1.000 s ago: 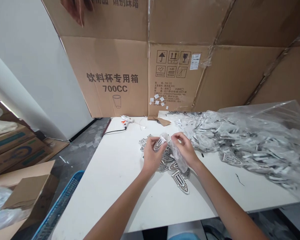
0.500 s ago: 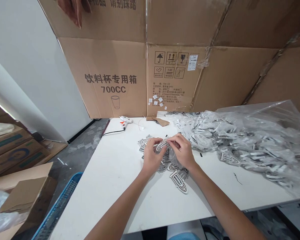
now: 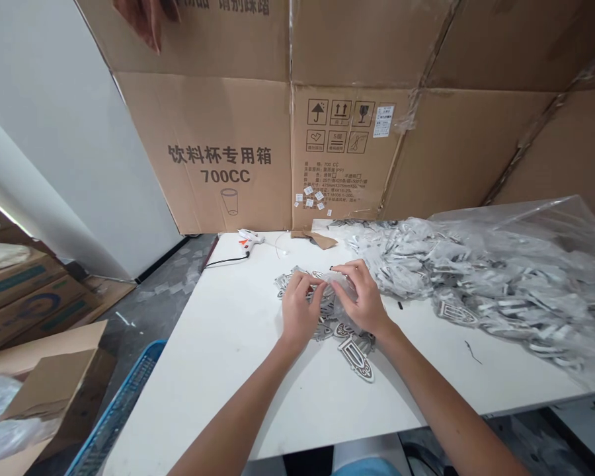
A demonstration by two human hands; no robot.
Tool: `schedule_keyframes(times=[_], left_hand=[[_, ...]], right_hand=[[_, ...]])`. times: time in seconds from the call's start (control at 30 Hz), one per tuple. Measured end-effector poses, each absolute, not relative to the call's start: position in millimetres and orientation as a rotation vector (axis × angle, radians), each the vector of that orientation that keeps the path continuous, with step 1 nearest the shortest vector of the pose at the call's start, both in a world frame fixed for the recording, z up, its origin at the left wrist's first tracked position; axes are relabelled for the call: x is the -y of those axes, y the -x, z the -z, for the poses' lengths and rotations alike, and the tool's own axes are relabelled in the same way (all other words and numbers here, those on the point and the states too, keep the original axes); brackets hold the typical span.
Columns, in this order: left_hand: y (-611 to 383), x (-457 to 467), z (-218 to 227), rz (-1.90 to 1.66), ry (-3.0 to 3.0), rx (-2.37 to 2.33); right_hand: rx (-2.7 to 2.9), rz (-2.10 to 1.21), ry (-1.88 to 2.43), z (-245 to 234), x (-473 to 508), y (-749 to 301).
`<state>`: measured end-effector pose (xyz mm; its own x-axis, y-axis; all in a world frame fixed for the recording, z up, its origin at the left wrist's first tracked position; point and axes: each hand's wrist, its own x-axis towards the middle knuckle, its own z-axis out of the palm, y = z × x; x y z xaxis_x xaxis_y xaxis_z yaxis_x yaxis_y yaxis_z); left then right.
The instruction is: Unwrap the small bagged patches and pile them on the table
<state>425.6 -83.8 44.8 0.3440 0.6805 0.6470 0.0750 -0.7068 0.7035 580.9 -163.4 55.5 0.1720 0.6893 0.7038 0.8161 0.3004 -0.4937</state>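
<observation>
My left hand (image 3: 298, 309) is closed, thumb and fingertips pinched at the edge of a small clear plastic bag (image 3: 344, 285). Facing it, my right hand (image 3: 365, 301) grips the same bag from the right, fingers curled. Under and around both hands lies a pile of grey-and-white shield-shaped plaques (image 3: 344, 329) with scroll patterns. One plaque (image 3: 357, 360) lies face up at the near side of the pile. Whether a plaque is inside the bag is hidden by my fingers.
A large heap of bagged plaques (image 3: 456, 271) covers the right side of the white table (image 3: 218, 383). At the back left lies a white glue gun (image 3: 250, 240) with a black cord, near a torn cardboard scrap (image 3: 317, 238). Cardboard sheets (image 3: 228, 112) form the back wall. A blue basket (image 3: 123, 403) stands left.
A plaque held between both hands half a second ago no longer shows in the fingertips. My left fingers have closed together at the bag's edge, and my right fingers have lifted and spread slightly.
</observation>
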Motion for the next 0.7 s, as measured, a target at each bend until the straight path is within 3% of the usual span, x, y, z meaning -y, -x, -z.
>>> schedule_keyframes(times=[0.23,0.7], left_hand=[[-425,86,-47,-1.375,-2.011,-0.698],[-423,93,-53,-1.355,-1.974,-0.765]], right_hand=[[1.675,0.157,1.448,-51,159,-575],[1.198,0.203,1.449,-45,157,-583]])
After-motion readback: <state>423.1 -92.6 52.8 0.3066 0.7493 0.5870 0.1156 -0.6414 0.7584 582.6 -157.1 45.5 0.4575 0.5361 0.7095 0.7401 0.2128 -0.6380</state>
